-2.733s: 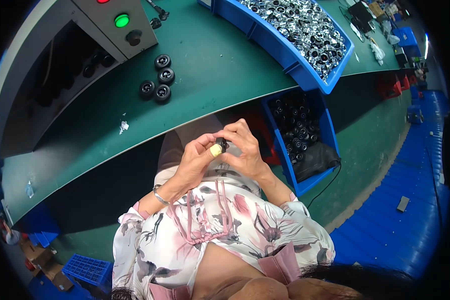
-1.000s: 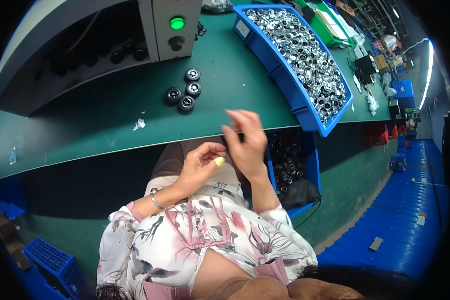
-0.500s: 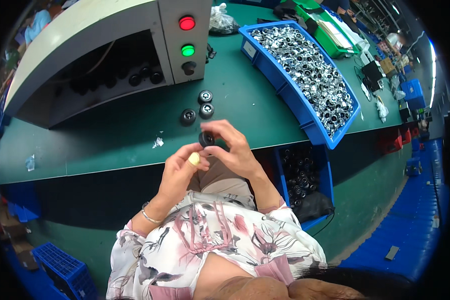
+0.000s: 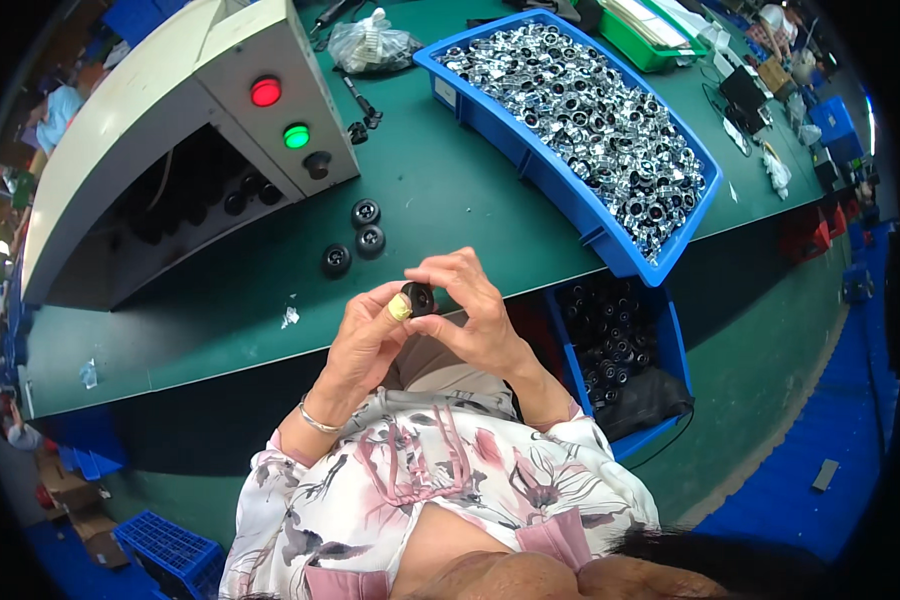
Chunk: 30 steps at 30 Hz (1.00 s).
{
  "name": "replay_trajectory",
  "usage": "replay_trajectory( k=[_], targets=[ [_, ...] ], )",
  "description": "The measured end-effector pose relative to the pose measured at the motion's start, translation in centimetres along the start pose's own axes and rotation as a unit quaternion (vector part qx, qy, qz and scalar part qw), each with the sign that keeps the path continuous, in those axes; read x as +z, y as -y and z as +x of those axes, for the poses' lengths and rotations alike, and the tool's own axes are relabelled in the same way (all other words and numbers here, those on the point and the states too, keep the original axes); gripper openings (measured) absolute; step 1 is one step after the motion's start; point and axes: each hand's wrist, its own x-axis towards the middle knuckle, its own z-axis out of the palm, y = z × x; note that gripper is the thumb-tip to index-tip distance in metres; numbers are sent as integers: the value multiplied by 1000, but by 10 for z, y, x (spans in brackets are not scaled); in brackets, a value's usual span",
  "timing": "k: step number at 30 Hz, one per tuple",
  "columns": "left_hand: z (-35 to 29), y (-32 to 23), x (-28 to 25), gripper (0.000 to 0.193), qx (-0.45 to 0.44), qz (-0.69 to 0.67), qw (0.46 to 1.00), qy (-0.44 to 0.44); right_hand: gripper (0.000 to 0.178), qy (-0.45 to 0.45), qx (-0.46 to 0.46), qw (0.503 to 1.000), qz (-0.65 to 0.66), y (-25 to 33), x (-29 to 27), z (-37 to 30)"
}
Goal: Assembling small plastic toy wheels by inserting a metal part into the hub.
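A small black round wheel (image 4: 422,299) is held between both hands in front of my body, near the bench's front edge. My right hand (image 4: 478,312) grips it from the right, with thumb below and fingers above. From the other side, the fingers of my left hand (image 4: 358,345) close on it. A yellow wrap (image 4: 399,307) covers my left thumb, which presses against the wheel. Three similar parts lie just beyond my hands on the green bench: a far wheel (image 4: 366,212), a middle wheel (image 4: 370,241) and a left wheel (image 4: 336,260).
A pale machine (image 4: 215,60) with red and green lights stands at left, with black wheels inside its opening. A blue bin (image 4: 530,160) of shiny clear and black parts is at right. Below the bench edge sits a blue crate (image 4: 678,350) of black parts.
The view has turned, so the machine and loose wheels appear further left. My left thumb has come up against the wheel, and both hands now hold it.
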Motion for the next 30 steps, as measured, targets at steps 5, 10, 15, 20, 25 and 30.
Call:
replay_trajectory(
  k=[5,10,15,20,25,30],
  targets=[
    [10,-3,6,39,-5,-4,1000,28,42,-5,-29,999,-27,-8,-9,3],
    [4,9,9,44,75,107,990,-52,36,-33,16,989,-143,-22,-12,19],
    [-14,-15,-11,48,268,522,804,-102,40,15,41,953,-298,-22,-7,39],
    [-12,-49,-34,57,298,688,632,-197,46,76,3,960,-270,-13,34,62],
    [-6,-59,-38,58,263,716,627,-161,40,115,32,949,-292,-21,54,69],
    [-2,-56,-45,51,283,647,697,-123,43,121,70,956,-259,-15,49,67]
  ],
)
